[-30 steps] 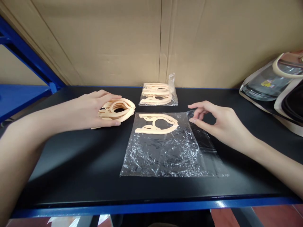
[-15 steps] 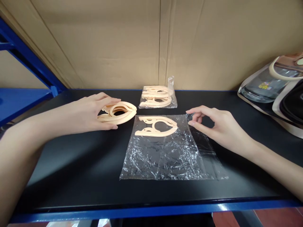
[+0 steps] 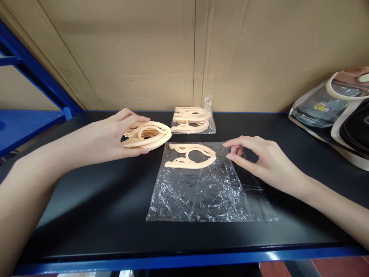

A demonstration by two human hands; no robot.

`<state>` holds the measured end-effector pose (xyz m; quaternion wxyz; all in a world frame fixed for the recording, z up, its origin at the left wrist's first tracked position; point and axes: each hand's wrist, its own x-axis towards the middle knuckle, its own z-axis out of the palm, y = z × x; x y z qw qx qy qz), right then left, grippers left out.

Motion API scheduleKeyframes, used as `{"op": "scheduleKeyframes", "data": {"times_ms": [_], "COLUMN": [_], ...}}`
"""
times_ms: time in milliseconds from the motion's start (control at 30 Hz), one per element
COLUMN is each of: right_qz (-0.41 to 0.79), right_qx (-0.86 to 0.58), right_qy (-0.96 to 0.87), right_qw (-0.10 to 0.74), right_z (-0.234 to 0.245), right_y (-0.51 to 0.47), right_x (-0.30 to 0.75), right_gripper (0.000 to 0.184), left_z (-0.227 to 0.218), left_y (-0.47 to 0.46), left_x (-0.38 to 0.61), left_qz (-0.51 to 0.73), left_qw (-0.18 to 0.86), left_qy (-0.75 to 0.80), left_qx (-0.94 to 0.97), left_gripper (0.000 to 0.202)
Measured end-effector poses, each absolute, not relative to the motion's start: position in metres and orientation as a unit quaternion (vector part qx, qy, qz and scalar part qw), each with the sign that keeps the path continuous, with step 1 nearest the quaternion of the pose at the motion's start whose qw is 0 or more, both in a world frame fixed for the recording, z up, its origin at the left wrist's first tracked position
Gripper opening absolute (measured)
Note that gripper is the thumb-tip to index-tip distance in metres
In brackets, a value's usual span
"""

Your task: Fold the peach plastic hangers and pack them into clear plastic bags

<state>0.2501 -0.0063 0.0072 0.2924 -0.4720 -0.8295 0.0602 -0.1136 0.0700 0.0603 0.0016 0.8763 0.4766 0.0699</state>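
Note:
My left hand (image 3: 106, 136) is closed around a stack of folded cream plastic folding hangers (image 3: 155, 134), thumb on the near side and fingers on the far side. The stack is tilted, its joined tip pointing right. One more folded hanger (image 3: 198, 163) lies flat at the far end of a clear plastic bag (image 3: 196, 196); whether it is inside or on top, I cannot tell. My right hand (image 3: 265, 159) hovers at the bag's far right corner with thumb and forefinger apart and nothing visible between them. Its other fingers are curled.
Behind the bag lies a clear packet of similar hangers (image 3: 191, 119). A transparent bag with a beige strap (image 3: 314, 107) stands at the right. Cardboard (image 3: 138, 54) backs the black shelf (image 3: 95, 219), which has a blue front edge (image 3: 173, 263). A blue post (image 3: 37, 73) rises on the left.
My left hand has shifted slightly right with the hanger stack, bringing it nearer the flat hanger. My right hand has moved slightly left and nearer.

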Motion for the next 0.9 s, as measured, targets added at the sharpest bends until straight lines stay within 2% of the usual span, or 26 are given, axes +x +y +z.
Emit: {"op": "scheduleKeyframes", "data": {"times_ms": [133, 267, 433, 633, 800, 900], "right_qz": [0.066, 0.063, 0.064, 0.069, 0.074, 0.077], "right_qx": [-0.47, -0.469, -0.47, -0.473, -0.47, -0.47], "right_qy": [-0.833, -0.834, -0.836, -0.835, -0.836, -0.836], "right_qw": [0.286, 0.283, 0.275, 0.273, 0.274, 0.272], "right_z": [0.007, 0.008, 0.008, 0.009, 0.009, 0.009], "right_y": [-0.006, -0.007, -0.007, -0.008, -0.008, -0.007], "right_x": [0.251, 0.25, 0.249, 0.249, 0.249, 0.249], "right_gripper": [0.021, 0.021, 0.021, 0.021, 0.023, 0.022], "left_z": [0.058, 0.059, 0.061, 0.056, 0.059, 0.061], "left_y": [0.076, 0.075, 0.076, 0.083, 0.076, 0.073], "left_x": [-0.119, -0.117, -0.118, -0.116, -0.108, -0.104], "left_qz": [0.034, 0.017, 0.026, 0.07, 0.075, 0.072], "left_qw": [0.038, 0.077, 0.077, 0.037, 0.034, 0.037], "left_qy": [0.517, 0.522, 0.529, 0.495, 0.489, 0.497], "left_qx": [0.854, 0.849, 0.844, 0.866, 0.868, 0.864], "left_gripper": [0.075, 0.069, 0.072, 0.06, 0.043, 0.042]}}
